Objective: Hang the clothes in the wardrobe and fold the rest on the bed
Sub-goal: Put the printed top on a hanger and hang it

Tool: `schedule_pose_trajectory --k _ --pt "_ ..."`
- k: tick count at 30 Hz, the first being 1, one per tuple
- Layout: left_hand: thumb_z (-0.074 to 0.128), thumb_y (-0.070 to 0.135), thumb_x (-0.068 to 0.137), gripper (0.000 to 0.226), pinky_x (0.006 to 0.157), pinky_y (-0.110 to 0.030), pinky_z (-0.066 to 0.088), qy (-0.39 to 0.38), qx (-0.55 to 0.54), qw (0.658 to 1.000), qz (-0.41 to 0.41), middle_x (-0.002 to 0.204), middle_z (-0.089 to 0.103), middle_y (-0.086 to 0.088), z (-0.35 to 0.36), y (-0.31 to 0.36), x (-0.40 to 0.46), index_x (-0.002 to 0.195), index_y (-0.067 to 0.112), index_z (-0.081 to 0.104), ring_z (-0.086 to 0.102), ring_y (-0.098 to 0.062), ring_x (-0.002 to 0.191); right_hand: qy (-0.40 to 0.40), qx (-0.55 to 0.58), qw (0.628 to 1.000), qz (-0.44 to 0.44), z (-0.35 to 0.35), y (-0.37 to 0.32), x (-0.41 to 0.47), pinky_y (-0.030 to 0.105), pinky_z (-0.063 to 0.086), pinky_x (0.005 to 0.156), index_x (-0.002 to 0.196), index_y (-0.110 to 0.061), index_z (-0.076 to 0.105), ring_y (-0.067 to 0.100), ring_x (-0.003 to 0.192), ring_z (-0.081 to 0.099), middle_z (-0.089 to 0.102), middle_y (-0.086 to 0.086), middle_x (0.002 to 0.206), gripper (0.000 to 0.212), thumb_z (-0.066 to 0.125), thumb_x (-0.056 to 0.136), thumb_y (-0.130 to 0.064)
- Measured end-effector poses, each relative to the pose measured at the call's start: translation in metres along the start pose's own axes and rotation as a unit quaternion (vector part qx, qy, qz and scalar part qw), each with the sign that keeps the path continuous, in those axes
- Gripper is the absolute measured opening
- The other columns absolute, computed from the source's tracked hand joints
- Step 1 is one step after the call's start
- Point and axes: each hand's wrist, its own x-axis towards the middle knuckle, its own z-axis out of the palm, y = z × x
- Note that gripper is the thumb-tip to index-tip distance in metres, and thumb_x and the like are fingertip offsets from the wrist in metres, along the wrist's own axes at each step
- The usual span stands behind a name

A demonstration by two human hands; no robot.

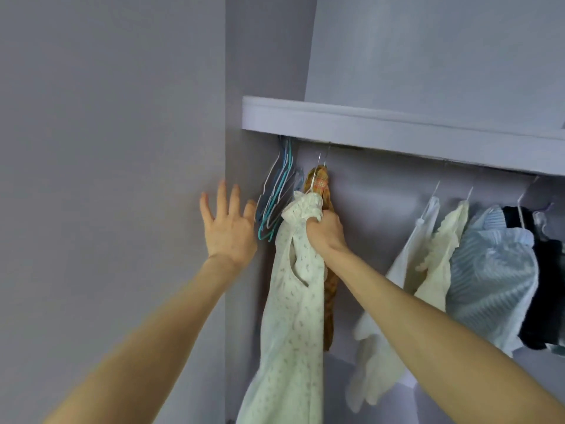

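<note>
My right hand [325, 229] grips the ruffled top of a white floral garment [293, 301], which hangs down from a wire hanger under the wardrobe shelf [367, 123]. Right behind it hangs an orange checked garment [319, 182]. My left hand [227, 223] is raised with its fingers spread, holding nothing, just left of a bunch of bare hangers [276, 194] in white, blue and teal. The rail itself is hidden under the shelf.
Further right under the shelf hang a white garment [412, 255], a cream lace one [443, 249], a pale blue striped shirt [489, 280] and dark clothes [541, 301]. A grey wall [107, 148] closes the left side. A gap lies between the orange garment and the white one.
</note>
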Motion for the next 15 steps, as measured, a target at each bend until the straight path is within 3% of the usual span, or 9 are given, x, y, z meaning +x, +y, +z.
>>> schedule_pose_trajectory --k 6,8,10,12,15 --pt "0.048 0.013 0.086 0.051 0.102 -0.045 -0.033 0.056 0.025 0.998 -0.021 0.155 0.015 -0.019 0.049 -0.007 0.01 0.137 0.011 0.042 -0.003 -0.037 0.144 0.031 0.011 0.999 -0.04 0.027 0.006 0.074 0.029 0.044 0.074 0.12 0.003 0.052 0.026 0.092 0.056 0.057 0.013 0.106 0.035 0.039 0.092 -0.012" --pt "0.048 0.007 0.085 0.049 0.106 -0.042 -0.029 0.082 0.026 0.996 -0.018 0.152 0.022 -0.021 0.061 -0.009 0.01 0.133 0.005 0.047 0.006 -0.038 0.144 0.037 0.027 0.997 -0.054 0.035 0.004 0.095 0.034 0.049 0.088 0.122 0.002 0.052 0.028 0.102 0.057 0.058 0.013 0.114 0.036 0.038 0.092 -0.011" --pt "0.051 0.004 0.082 0.046 0.111 -0.046 -0.015 0.116 0.035 0.992 -0.02 0.148 0.031 -0.022 0.071 -0.009 0.01 0.128 0.002 0.052 0.017 -0.039 0.142 0.047 0.041 0.996 -0.063 0.043 0.002 0.113 0.04 0.046 0.097 0.123 0.001 0.05 0.03 0.11 0.055 0.056 0.016 0.121 0.035 0.037 0.092 -0.01" --pt "0.055 0.004 0.08 0.045 0.111 -0.049 -0.002 0.145 0.041 0.988 -0.025 0.145 0.038 -0.021 0.076 -0.008 0.011 0.125 0.003 0.055 0.024 -0.04 0.139 0.062 0.044 0.995 -0.069 0.048 0.001 0.13 0.036 0.045 0.097 0.122 0.0 0.045 0.03 0.111 0.053 0.053 0.016 0.122 0.032 0.037 0.093 -0.009" --pt "0.057 0.004 0.078 0.044 0.112 -0.047 -0.004 0.172 0.04 0.984 -0.034 0.143 0.041 -0.021 0.08 -0.006 0.012 0.122 0.004 0.057 0.028 -0.039 0.138 0.081 0.007 0.995 -0.055 0.053 0.005 0.153 0.033 0.043 0.093 0.125 -0.003 0.044 0.03 0.113 0.052 0.051 0.016 0.125 0.033 0.038 0.093 -0.011"
